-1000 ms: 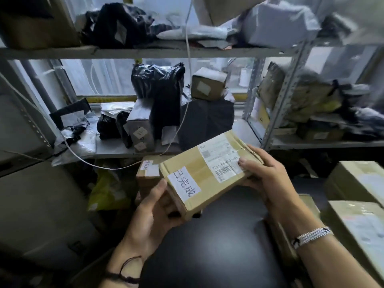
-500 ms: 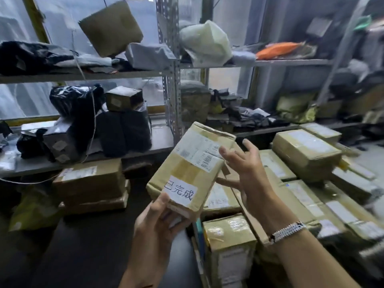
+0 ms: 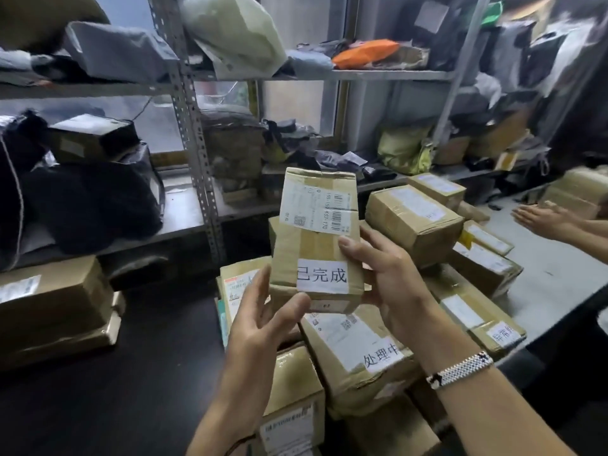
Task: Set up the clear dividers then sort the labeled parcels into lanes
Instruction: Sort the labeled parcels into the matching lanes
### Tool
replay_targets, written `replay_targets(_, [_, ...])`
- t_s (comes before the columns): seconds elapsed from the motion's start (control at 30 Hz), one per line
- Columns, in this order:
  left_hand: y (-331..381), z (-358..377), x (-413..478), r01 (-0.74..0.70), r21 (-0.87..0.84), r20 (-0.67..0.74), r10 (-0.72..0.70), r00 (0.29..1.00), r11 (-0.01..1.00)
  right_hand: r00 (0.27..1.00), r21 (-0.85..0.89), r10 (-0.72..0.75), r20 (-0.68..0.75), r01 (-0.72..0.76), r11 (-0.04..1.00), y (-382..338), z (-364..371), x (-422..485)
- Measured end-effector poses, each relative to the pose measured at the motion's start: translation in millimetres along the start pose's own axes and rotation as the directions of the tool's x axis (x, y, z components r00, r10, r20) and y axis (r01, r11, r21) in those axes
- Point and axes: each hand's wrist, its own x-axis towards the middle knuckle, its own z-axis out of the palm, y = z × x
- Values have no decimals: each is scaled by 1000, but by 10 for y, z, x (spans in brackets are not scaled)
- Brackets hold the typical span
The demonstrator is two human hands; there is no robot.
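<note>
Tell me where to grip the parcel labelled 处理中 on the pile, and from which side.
Probably the near short end of the 处理中 parcel, from your side: it lies flat, label up, its near face shows free, while the held 已完成 parcel hangs over its far end.

One left hand [image 3: 260, 327] and one right hand [image 3: 391, 284] grip one brown cardboard parcel [image 3: 312, 251]; three white black-lettered labels [image 3: 322, 280] [image 3: 383, 355] [image 3: 505, 335], one orange plastic pouch [image 3: 365, 53].
</note>
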Motion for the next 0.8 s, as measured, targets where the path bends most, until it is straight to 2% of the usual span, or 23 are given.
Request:
replay_targets(0.17, [135, 363, 327, -50, 163, 57, 42, 997, 985, 999, -38, 11, -32, -12, 999, -58, -394, 192])
replay_targets(0.37, [95, 855, 862, -75, 337, 56, 59, 997, 938, 1000, -68, -12, -28, 10, 998, -130, -969, 647])
replay_targets(0.5, [21, 1157, 1253, -55, 433, -37, 78, 996, 900, 998, -118, -35, -45, 30, 993, -123, -1241, 1037])
replay_targets(0.63, [-64, 1337, 1700, 38, 437, -156, 35, 987, 899, 995, -246, -71, -71, 52, 968, -96, -1430, 1419])
replay_targets(0.8, [-229, 1495, 2168, 166, 457, -281, -35, 959, 874, 992, -390, -4, -123, -44, 920, 0, -1589, 1803])
